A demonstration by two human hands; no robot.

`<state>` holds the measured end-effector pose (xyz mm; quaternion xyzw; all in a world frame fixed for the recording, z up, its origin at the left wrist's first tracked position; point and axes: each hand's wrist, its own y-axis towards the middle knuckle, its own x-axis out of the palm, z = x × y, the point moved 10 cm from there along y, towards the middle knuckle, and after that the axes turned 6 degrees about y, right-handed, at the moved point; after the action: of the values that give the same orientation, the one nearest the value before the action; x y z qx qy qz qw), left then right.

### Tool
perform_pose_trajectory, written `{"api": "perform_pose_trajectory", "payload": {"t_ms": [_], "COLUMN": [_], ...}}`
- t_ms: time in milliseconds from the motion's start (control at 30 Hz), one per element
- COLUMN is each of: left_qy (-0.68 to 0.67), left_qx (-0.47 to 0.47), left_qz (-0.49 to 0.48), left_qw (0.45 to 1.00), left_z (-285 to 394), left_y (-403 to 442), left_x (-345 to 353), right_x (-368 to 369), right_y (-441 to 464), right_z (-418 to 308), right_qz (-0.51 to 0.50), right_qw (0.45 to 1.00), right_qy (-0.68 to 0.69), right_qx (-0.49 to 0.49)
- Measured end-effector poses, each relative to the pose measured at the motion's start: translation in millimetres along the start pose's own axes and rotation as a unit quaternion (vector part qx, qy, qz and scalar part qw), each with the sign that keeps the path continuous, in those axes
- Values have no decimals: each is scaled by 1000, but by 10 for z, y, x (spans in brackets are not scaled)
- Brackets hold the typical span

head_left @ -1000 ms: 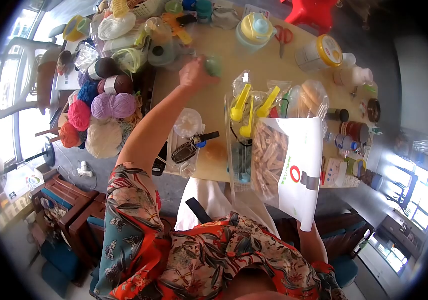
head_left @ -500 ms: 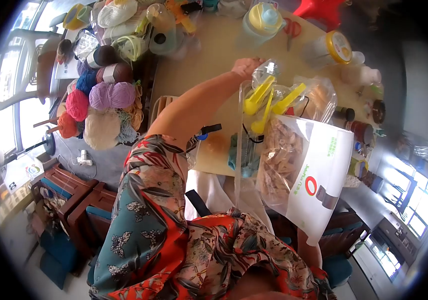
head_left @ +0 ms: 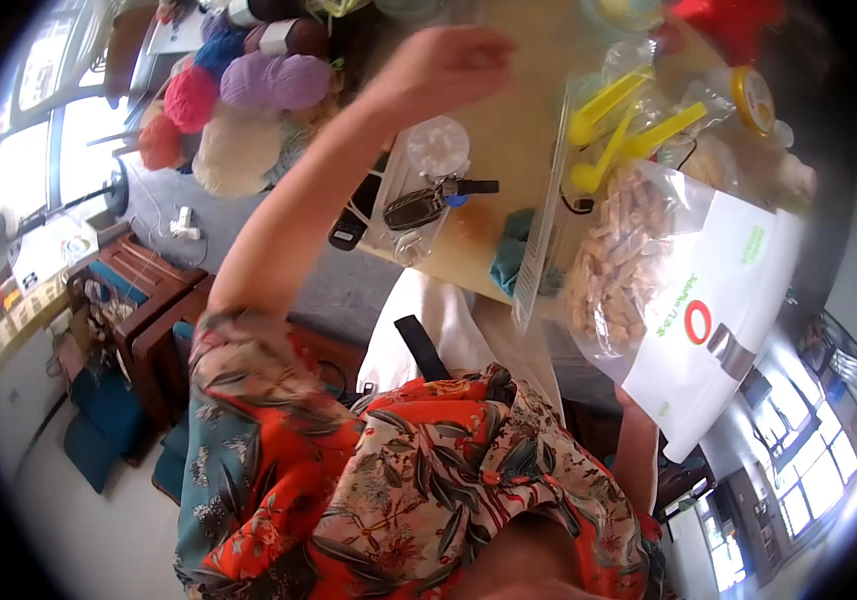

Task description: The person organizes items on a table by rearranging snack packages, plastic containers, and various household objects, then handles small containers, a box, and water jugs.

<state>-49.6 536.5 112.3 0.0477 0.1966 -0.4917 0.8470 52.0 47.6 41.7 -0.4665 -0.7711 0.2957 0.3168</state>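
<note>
My left hand point(head_left: 460, 65) is over the table on the far side, its fingers bent inward and smeared by motion. Whether anything is in it does not show. At the right, a clear bag of brownish stick snacks point(head_left: 623, 265) with a white printed panel point(head_left: 713, 310) is raised at the table's near edge. My right hand point(head_left: 630, 408) is mostly hidden behind the panel and supports the bag from below. Just beyond the bag lie yellow plastic clips point(head_left: 608, 105) on crumpled clear plastic. A clear plastic sheet or tray edge point(head_left: 545, 220) runs alongside the bag.
Balls of yarn point(head_left: 273, 80) are piled on the left. Nearer me are a round clear-lidded tub point(head_left: 438, 147), a dark keychain-like object point(head_left: 415, 210) and a teal cloth point(head_left: 513, 250). A yellow-lidded jar point(head_left: 752, 100) and a red object point(head_left: 728, 28) stand at the far right.
The view has shifted, so the table things appear higher and farther right. My left hand has drawn away leftward from the clear plastic near the yellow clips. The snack bag remains raised.
</note>
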Motion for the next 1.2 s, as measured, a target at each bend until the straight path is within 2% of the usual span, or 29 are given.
{"api": "perform_pose_trajectory", "payload": {"t_ms": [33, 100, 133, 200, 267, 367, 467, 567, 700, 833, 967, 1100, 1200], "left_qy": [-34, -111, -150, -141, -182, -255, -372, -385, -363, -373, -367, -394, -407], "left_qx": [-40, -167, -256, -372, -459, -516, -454, -409, -414, -426, -401, -405, -407], "left_qz": [-3, -89, -62, -122, -131, -34, 77, 112, 184, 218, 231, 208, 192], "left_qw": [999, 976, 953, 909, 859, 817, 806, 819, 814, 795, 807, 798, 795], "left_z": [-58, -323, -556, -955, -1385, -1755, -1771, -1913, -1864, -1849, -1776, -1735, -1798], "left_y": [-370, -1134, -1556, -2311, -2910, -3216, -2971, -2866, -2871, -2844, -2820, -2835, -2887], "left_x": [-203, -307, -307, -65, 289, 732, 887, 955, 930, 1003, 981, 1005, 987], "right_x": [37, 110, 156, 305, 473, 722, 954, 1182, 1561, 1700, 1809, 1893, 1923], "right_y": [24, 85, 113, 189, 253, 333, 402, 473, 510, 604, 677, 711, 669], "right_z": [-12, -43, -49, -76, -79, -108, -175, -226, -258, -223, -201, -145, -145], "right_qz": [-7, -19, -25, -42, -59, -82, -98, -115, -145, -169, -172, -212, -199], "right_qw": [1000, 1000, 1000, 999, 997, 995, 992, 990, 983, 969, 970, 961, 962], "right_qy": [-5, -16, -17, -34, -45, -64, -77, -85, -113, -179, -169, -176, -186], "right_qx": [1, 3, 6, 4, 6, 6, -1, -11, -16, -13, -19, 19, 9]}}
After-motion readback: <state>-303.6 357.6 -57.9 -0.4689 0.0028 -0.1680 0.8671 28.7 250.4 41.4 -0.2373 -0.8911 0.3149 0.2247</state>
